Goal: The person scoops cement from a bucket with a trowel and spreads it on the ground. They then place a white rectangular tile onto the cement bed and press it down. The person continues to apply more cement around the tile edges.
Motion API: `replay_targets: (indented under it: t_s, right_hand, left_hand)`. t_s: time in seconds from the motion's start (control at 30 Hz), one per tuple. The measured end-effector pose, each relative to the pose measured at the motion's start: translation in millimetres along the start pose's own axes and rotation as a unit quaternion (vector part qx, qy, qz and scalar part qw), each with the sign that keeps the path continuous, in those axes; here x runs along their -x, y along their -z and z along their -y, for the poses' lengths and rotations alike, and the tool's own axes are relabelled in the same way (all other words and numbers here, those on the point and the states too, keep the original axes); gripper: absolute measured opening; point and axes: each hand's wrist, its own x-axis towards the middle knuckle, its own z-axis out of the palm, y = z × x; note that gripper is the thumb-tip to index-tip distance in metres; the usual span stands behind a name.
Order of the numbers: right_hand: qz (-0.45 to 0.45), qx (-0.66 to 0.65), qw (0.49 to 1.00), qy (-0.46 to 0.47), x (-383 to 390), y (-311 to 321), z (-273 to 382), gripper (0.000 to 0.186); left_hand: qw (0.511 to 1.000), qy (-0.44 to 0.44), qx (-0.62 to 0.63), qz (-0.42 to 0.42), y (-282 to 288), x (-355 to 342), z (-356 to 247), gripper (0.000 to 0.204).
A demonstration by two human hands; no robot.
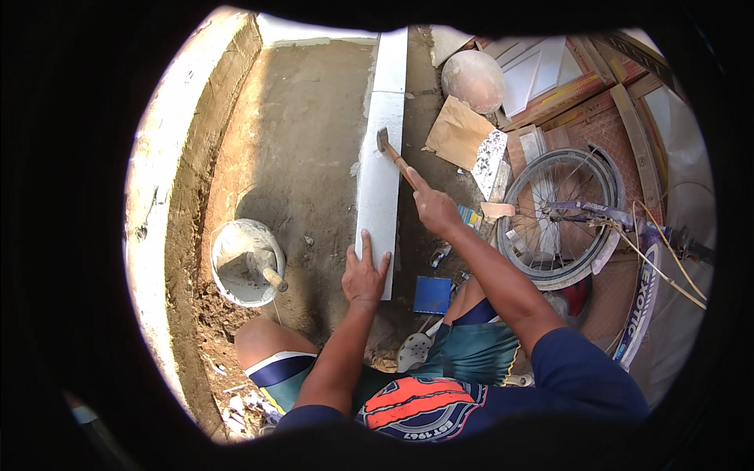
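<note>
A long white tile [378, 196] lies on the grey mortar bed, in line with another white tile [389, 67] beyond it. On the near part of the long tile rests my left hand [364, 275], its fingers spread and empty. My right hand [434, 207] is wrapped round the wooden handle of a hammer [399, 162]. The hammer's head is over the long tile, a little short of the joint; whether it touches the surface I cannot tell. Farther left stands a white bucket [221, 271] holding grey mortar and a wooden-handled trowel [273, 279].
A rough low wall [192, 165] runs along the left. To the right are a bicycle [609, 212], a round pale basin-like object [473, 81], brown cardboard [459, 129] and stacked boxes [542, 94]. A flat blue square [432, 295] lies near my knee.
</note>
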Motion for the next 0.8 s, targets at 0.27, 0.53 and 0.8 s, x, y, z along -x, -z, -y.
replay_targets:
  t_s: [0.27, 0.53, 0.8]
  right_hand:
    - [-0.012, 0.057, 0.998, -0.021, -55, 8, 12, 0.058]
    - [-0.05, -0.022, 0.998, -0.001, -67, -8, -26, 0.061]
    - [-0.105, -0.685, 0.617, -0.373, 5, -57, -44, 0.027]
  left_hand:
    - [0.999, -0.024, -0.004, -0.047, -4, 1, 10, 0.082]
    - [0.997, -0.041, 0.038, -0.054, -4, 2, 16, 0.081]
    - [0.998, -0.039, 0.036, -0.031, 2, 2, 13, 0.084]
